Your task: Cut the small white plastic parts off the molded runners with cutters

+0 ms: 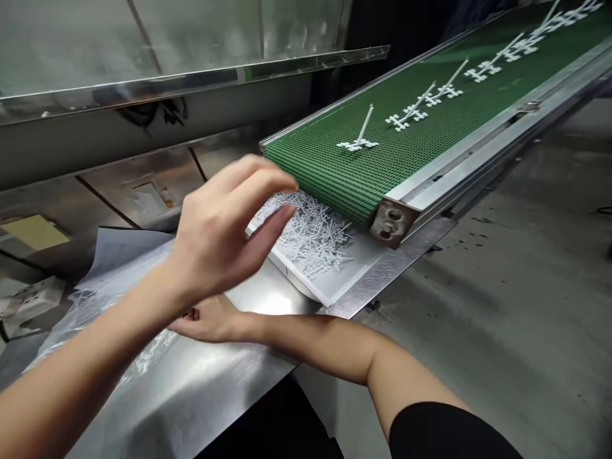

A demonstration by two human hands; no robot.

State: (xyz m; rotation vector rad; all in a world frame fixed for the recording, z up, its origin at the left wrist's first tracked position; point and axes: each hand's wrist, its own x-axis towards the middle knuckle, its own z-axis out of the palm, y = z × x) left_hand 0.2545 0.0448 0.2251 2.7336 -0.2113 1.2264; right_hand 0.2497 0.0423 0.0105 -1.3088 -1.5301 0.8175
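My left hand open, empty, over pile of white plastic pieces; right hand flat on metal table, grip unclear.

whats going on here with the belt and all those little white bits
A person stands at the end of a green conveyor belt that carries white plastic pieces in a line. A heap of small white parts lies in a white tray under the belt's end. The left hand reaches open toward that heap, holding nothing. The right hand rests lower on the metal table, beside a clear plastic bag, partly hidden by the left arm.
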